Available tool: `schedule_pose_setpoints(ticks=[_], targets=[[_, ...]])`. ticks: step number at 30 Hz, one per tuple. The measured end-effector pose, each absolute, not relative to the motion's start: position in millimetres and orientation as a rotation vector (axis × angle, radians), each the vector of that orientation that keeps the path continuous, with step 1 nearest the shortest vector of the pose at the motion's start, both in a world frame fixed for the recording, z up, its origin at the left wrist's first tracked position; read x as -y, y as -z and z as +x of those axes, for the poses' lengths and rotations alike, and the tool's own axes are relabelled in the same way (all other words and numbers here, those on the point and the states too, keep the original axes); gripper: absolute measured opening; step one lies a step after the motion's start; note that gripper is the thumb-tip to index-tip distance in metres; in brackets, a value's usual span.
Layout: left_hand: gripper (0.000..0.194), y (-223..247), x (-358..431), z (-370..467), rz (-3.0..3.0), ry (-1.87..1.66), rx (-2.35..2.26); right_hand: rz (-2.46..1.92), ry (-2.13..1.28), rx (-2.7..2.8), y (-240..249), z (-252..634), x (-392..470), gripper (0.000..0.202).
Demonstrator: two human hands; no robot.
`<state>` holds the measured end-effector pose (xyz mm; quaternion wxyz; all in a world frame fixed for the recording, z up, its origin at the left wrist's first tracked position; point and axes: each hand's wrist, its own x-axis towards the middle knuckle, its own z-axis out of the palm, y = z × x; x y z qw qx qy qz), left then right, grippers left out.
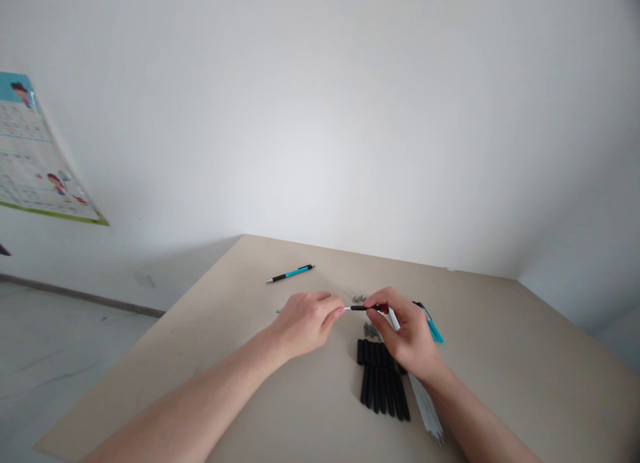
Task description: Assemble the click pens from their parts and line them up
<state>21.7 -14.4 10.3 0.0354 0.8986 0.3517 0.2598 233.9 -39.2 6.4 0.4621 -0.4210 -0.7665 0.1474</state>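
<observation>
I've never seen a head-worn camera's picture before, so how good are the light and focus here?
Head view: soft bright patch mid-wall, dimmer toward the right; faint, soft-edged shadows on the table; poster slanted, likely stretched by the lens, its writing too blurred to read; left hand and right hand fairly clear, small grey pieces too indistinct to identify.

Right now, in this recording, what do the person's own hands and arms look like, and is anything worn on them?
The left hand and right hand are human and ungloved, with no ring visible. The left forearm and right forearm show no sleeve, watch, bracelet, cable or marking.
</observation>
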Motion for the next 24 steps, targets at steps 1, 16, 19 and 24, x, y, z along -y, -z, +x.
schedule_pose_setpoints(ticks=[1,16,19,24], targets=[[0.022,-10.4,14.6,21.5,2.755,-0.811,-1.081,-1.041,-0.359,1.877,-6.1,234.6,39.1,0.008],[0.031,-10.1,15.2,22.1,2.778,-0.857,-1.093,-1.045,-0.398,1.884,-5.5,233.6,40.2,0.010],[0.033,-10.4,13.9,20.9,2.745,-0.906,-1.182,-1.067,-0.403,1.849,-3.7,235.8,39.6,0.009],[0.039,-11.3,11.6,18.6,2.699,-0.975,-1.327,-1.055,-0.432,2.065,-12.3,232.6,47.7,0.008]])
